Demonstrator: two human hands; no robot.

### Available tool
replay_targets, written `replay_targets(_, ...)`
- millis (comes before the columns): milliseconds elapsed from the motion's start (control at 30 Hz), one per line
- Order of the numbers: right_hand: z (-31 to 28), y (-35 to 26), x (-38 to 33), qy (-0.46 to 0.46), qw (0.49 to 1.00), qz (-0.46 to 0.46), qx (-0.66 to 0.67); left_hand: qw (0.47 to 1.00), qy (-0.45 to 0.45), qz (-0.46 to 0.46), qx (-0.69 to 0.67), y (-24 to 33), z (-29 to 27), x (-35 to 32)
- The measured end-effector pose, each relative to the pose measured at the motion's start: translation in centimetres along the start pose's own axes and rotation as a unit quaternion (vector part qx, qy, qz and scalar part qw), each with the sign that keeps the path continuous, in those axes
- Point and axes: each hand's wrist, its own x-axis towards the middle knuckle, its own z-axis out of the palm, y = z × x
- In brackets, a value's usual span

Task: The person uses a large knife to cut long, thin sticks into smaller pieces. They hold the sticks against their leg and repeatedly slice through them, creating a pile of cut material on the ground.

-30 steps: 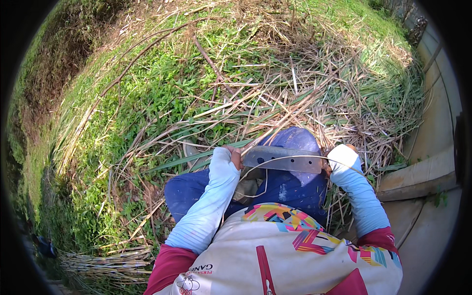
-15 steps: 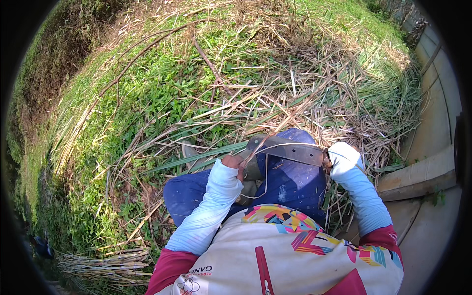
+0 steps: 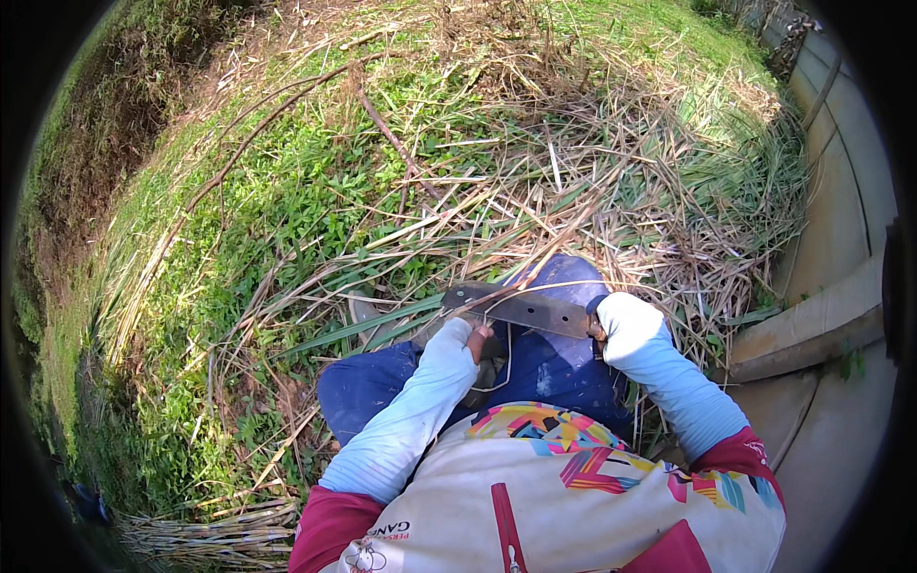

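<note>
Head view: right hand [image 3: 611, 320] grasping machete [image 3: 521, 307], now swung leftward over knee; left hand [image 3: 475, 334] pinching thin strip [image 3: 506, 358] beneath blade.

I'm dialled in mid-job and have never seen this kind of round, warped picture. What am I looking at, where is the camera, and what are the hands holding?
There is no machine here: a wide fisheye camera sits on a person's head and looks down, so straight edges bend near the rim. The two pale-sleeved forearms coming in from below are that person's own. The right hand grips the handle end of a broad flat blade lying across blue-clad knees. The left hand is at the blade's lower edge, with thin pale strands beside it. Ahead lie green grass and dry cut stalks; a concrete channel runs along the right.
</note>
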Motion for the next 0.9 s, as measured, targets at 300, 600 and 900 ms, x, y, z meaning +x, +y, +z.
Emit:
replay_targets(300, 1.6, 20.5, 0.0, 0.212, 0.94, 0.231, 0.135, 0.999, 0.001, 0.037, -0.024, 2.9, -2.7, -1.4)
replay_targets(600, 13.0, 27.8, -5.3, 0.143, 0.861, 0.36, 0.329, 0.904, -0.205, -0.218, -0.305, 3.6, 0.2, 5.2)
replay_targets(900, 12.1, 18.5, -6.4, 0.221, 0.866, 0.338, 0.296, 0.941, -0.226, -0.179, -0.177, 6.6, 4.3, 9.0)
